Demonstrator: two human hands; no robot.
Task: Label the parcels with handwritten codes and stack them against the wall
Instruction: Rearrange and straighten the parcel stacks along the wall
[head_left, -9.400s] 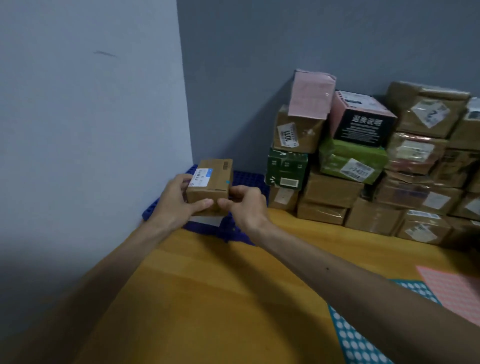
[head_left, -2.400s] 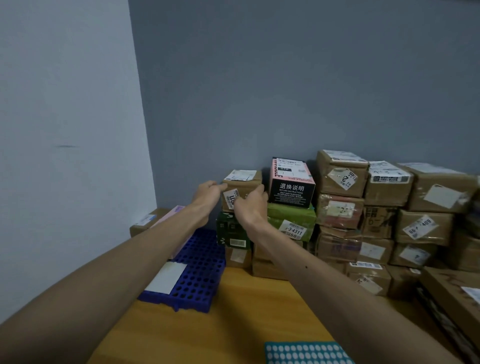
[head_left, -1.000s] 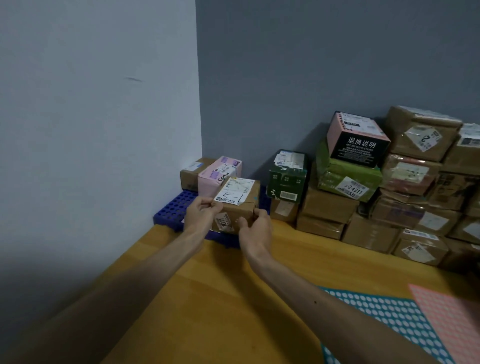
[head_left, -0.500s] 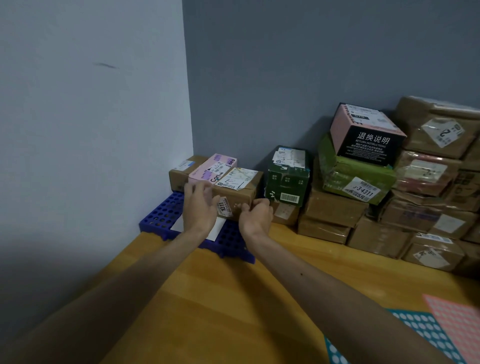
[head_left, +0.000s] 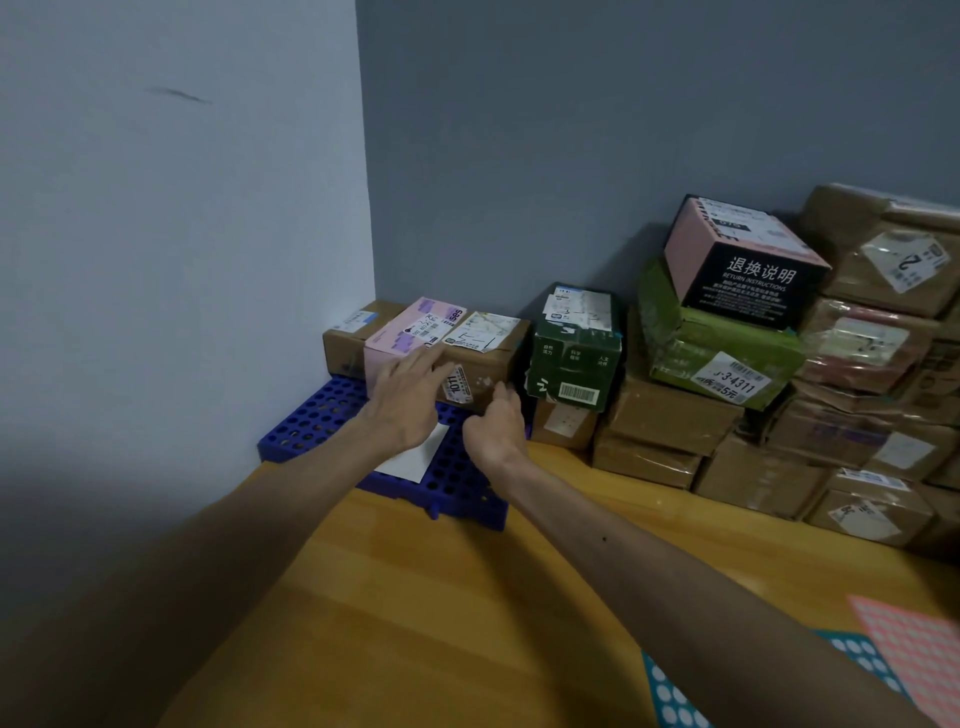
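Okay, brown cardboard parcel with a white shipping label on top and a "1011" sticker on its front (head_left: 488, 358) sits on the blue perforated plastic pallet (head_left: 317, 421) at the far left, in the corner where the white side wall (head_left: 182, 234) meets the grey back wall (head_left: 519, 130). It's wedged in a row: pink rectangular parcel (head_left: 402, 338) pressed against its left side, small brown cardboard box (head_left: 353, 332) further left in the corner, dark green printed carton (head_left: 574, 358) just to its right. Left hand (head_left: 410, 400) is flat, fingers straight and spread, laid against the near faces of the pink parcel and the brown parcel, holding nothing. Right hand (head_left: 496, 428) has fingers curled, fingertips touching the lower near edge of the brown parcel by its right corner; cannot tell if it actually grips or only pushes. White paper sheet (head_left: 415, 460) lies on the pallet under the left wrist. Right of the green carton: olive-green box with a "3-4311" label (head_left: 717, 353), pink-and-black box with printed return instructions (head_left: 743, 260) on top of it, then a stack of taped brown parcels (head_left: 878, 374) along the back wall. Orange wooden surface (head_left: 415, 597) near; teal sticker sheet with white dots (head_left: 670, 699) and pink sticker sheet (head_left: 914, 649) at the near right.
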